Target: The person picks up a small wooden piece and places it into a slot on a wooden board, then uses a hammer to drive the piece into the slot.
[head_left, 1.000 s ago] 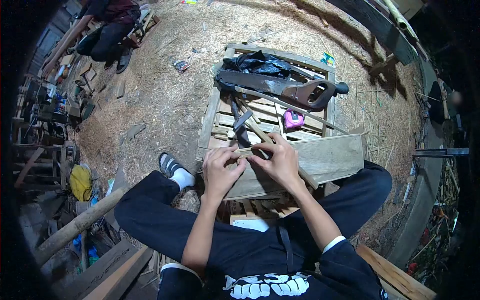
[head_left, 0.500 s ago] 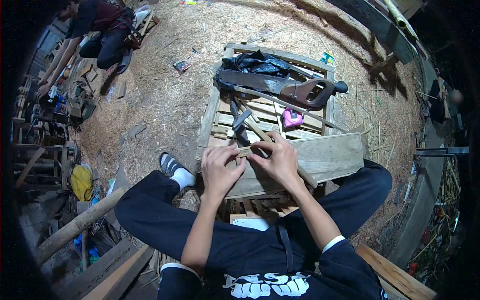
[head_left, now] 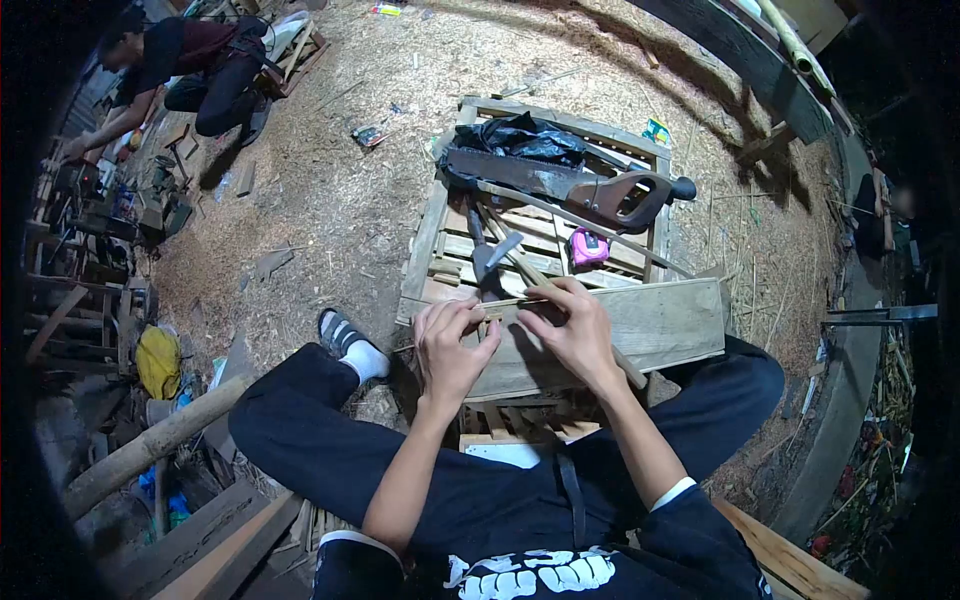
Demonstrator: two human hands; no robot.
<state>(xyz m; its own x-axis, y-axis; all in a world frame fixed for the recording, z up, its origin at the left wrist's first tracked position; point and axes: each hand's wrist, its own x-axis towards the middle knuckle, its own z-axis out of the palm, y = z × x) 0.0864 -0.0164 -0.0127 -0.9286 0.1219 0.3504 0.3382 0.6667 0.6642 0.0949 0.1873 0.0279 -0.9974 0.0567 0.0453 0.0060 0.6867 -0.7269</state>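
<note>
My left hand (head_left: 455,345) is closed, with a thin wooden strip (head_left: 505,302) pinched at its fingertips. My right hand (head_left: 572,325) is curled at the strip's right end; its thumb sits a little apart from the index finger. Beneath both hands a wide wooden board (head_left: 665,320) lies across a slatted wooden crate (head_left: 425,245). Just beyond the fingers is a hammer (head_left: 482,250), partly covering narrow sticks. Part of the strip is hidden by my fingers.
On the crate lie a handsaw (head_left: 610,197), a black plastic bag (head_left: 520,138) and a pink tape measure (head_left: 589,247). Another person (head_left: 205,75) crouches at the upper left. A round pole (head_left: 150,450) and planks lie at the lower left.
My hands have shifted slightly right and moved apart, the right thumb and index finger opening a little. The crouching person has leaned and lowered an arm.
</note>
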